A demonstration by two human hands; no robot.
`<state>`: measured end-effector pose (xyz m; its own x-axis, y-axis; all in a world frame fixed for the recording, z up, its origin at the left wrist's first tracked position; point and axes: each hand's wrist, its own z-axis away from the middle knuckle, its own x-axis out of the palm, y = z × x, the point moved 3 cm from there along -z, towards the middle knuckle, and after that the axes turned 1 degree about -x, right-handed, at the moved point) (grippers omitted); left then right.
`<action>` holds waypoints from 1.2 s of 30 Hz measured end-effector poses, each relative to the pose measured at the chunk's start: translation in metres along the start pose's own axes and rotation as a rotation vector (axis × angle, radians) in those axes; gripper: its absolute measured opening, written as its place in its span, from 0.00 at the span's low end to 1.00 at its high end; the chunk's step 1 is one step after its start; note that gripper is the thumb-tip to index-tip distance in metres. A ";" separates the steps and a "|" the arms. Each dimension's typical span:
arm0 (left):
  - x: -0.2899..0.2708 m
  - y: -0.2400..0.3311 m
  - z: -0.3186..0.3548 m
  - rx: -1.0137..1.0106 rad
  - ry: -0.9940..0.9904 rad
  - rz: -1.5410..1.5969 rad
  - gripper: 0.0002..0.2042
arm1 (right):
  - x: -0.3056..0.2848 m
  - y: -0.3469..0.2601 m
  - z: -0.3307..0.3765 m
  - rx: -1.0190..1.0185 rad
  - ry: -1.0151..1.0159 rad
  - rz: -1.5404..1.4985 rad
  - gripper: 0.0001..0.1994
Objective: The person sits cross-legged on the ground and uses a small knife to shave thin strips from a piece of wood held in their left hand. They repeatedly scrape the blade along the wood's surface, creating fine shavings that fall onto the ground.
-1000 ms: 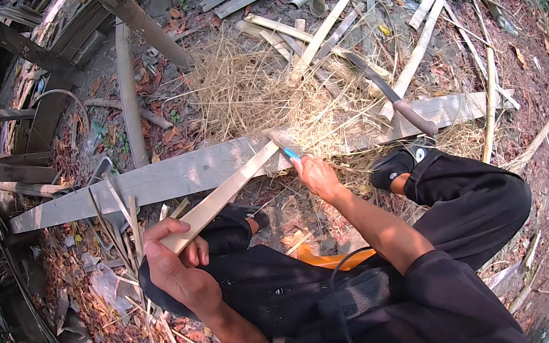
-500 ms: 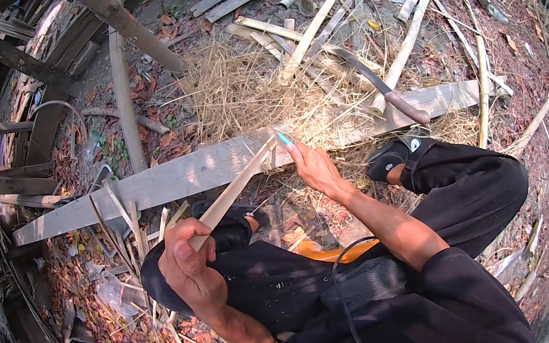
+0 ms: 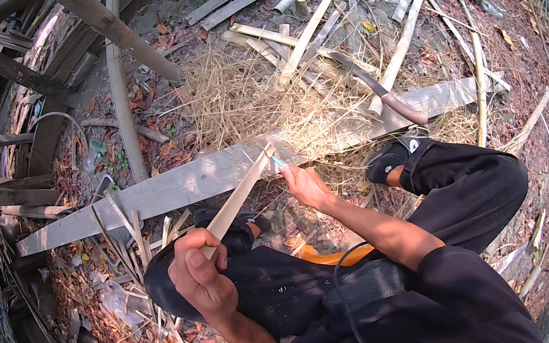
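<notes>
Clamps the near end of a pale wooden strip (image 3: 241,201) in the left hand (image 3: 201,276), with thumb and curled fingers closed firmly around it. Slants the strip forward and rightward from there, across the near edge of a grey plank (image 3: 167,189), to a far end over the plank's middle. Pinches a slim light-blue tool (image 3: 279,162) in the right hand (image 3: 308,187), just beside the strip's far end, with thumb and forefinger together on it. Cannot tell the tool's kind at this size, nor confirm contact between tool and strip.

Has straw-like shavings (image 3: 224,96) heaped beyond the plank's far edge and spilling over its middle. Has a curved knife (image 3: 386,96) on the plank's right half, with brown handle crossing the board and dark blade reaching past the far edge. Shows a thin pole (image 3: 480,84) across the plank near its right end, and split slats (image 3: 309,37) beyond the far edge. Rests a dark shoe (image 3: 384,165) near the near edge, close to the knife handle.
</notes>
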<state>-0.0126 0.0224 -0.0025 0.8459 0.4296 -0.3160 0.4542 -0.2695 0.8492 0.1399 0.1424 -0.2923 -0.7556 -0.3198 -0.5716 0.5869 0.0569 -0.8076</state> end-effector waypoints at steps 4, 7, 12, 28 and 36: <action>0.018 0.009 0.006 0.006 0.021 0.024 0.23 | -0.003 0.019 -0.001 0.151 -0.030 0.085 0.28; 0.018 0.007 0.010 -0.027 0.063 0.036 0.22 | -0.016 -0.030 0.018 -0.019 0.013 -0.078 0.29; 0.022 0.007 0.003 -0.046 0.126 0.069 0.22 | 0.012 0.033 -0.005 0.179 -0.042 0.071 0.28; 0.013 0.006 0.008 -0.053 0.086 0.062 0.19 | -0.017 -0.018 0.005 -0.054 -0.120 -0.011 0.28; 0.012 0.008 0.006 0.035 -0.035 0.027 0.20 | -0.019 0.005 -0.006 0.059 -0.101 0.047 0.31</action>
<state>0.0029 0.0197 -0.0021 0.8670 0.3917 -0.3081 0.4399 -0.3112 0.8424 0.1550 0.1547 -0.2867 -0.6952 -0.4122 -0.5889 0.6396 0.0191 -0.7684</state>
